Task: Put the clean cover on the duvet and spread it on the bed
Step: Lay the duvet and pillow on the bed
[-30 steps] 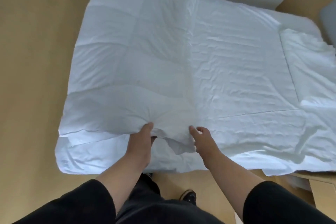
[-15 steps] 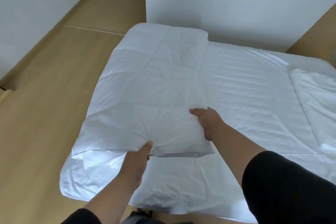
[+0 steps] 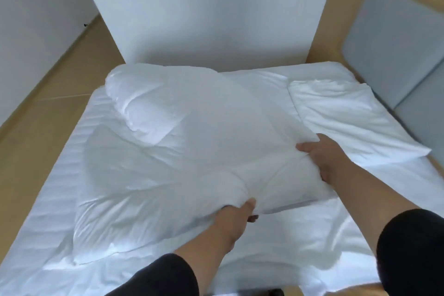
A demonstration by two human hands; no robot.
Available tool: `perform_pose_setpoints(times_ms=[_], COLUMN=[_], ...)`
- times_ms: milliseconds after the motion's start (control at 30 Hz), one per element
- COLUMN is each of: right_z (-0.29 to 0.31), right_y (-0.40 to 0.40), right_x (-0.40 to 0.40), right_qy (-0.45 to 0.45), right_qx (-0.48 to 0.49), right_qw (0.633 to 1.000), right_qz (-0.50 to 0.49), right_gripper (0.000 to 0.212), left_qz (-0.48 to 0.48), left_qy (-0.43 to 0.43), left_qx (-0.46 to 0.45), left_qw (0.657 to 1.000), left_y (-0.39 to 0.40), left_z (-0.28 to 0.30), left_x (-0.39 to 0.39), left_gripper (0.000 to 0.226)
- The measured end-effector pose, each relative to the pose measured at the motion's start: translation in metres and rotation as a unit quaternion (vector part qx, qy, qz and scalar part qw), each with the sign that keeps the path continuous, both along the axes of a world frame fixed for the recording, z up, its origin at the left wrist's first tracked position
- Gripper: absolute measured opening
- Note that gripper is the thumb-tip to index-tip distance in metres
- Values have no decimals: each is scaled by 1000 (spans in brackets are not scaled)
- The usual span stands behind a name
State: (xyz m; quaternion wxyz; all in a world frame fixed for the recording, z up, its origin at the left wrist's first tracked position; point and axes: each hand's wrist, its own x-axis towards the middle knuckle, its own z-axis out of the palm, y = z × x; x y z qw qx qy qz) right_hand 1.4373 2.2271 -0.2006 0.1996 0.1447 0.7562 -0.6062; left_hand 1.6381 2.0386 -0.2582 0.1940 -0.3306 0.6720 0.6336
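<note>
A folded white duvet point(image 3: 173, 151) is lifted off the bed point(image 3: 55, 199), bulging and partly unrolling toward the far left. My left hand point(image 3: 234, 221) grips its near edge from below. My right hand point(image 3: 322, 154) clutches its right edge. A flat white cover point(image 3: 348, 122) lies folded on the right part of the bed, touching the duvet's right side near my right hand.
A white wall panel point(image 3: 204, 14) stands behind the bed's far edge. Grey padded cushions point(image 3: 394, 48) line the right side. Wooden floor point(image 3: 43, 108) runs along the left, beside a white wall point(image 3: 36, 12).
Both hands have raised the duvet and carried it rightward toward the middle of the bed. My view has tilted up, showing the wall and cushions.
</note>
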Motion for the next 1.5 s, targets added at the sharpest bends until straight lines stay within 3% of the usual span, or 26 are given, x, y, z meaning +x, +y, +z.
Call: perform_pose_setpoints(times_ms=[67, 167, 233, 333, 500, 567, 633, 700, 833, 1067, 1200, 1367, 1500], right_z=[-3, -26, -61, -119, -167, -162, -151, -139, -111, -111, -132, -161, -178], right_y=[89, 196, 244, 264, 190, 149, 108, 75, -14, -203, -309, -440, -525], right_x=[-13, -18, -12, 11, 44, 47, 49, 51, 57, 132, 200, 265, 297], right_qy=[-1, 15, -3, -99, -115, -147, -179, -132, -109, -78, -81, -63, -56], right_qx=[49, 245, 364, 437, 382, 318, 264, 263, 207, 222, 269, 310, 282], right_qw=[998, 966, 928, 894, 893, 905, 916, 920, 930, 880, 835, 753, 742], right_qz=[-49, -83, -77, -1, 208, 240, 243, 259, 283, 413, 472, 576, 605], right_gripper=[29, 23, 29, 45, 44, 36, 9, 24, 7, 11, 9, 25, 24], left_qz=[-158, -349, -393, -384, -302, -250, -206, -152, 1, 155, 318, 408, 498], left_qy=[-3, -4, -30, -77, -139, -150, -159, -166, -172, -187, -193, -185, -171], left_qx=[9, -53, -131, -202, -246, -249, -247, -237, -180, -125, -25, 17, 77], left_qw=[987, 935, 910, 897, 910, 924, 933, 945, 968, 962, 928, 894, 846], left_y=[58, 96, 90, 61, 3, -18, -37, -58, -114, -239, -323, -426, -479], left_z=[-7, -28, -47, -70, -77, -70, -61, -53, -40, -64, -100, -141, -184], left_x=[-16, -15, -6, 13, 49, 64, 82, 102, 148, 260, 318, 358, 359], left_gripper=[30, 34, 35, 19, 20, 24, 26, 25, 18, 20, 19, 21, 22])
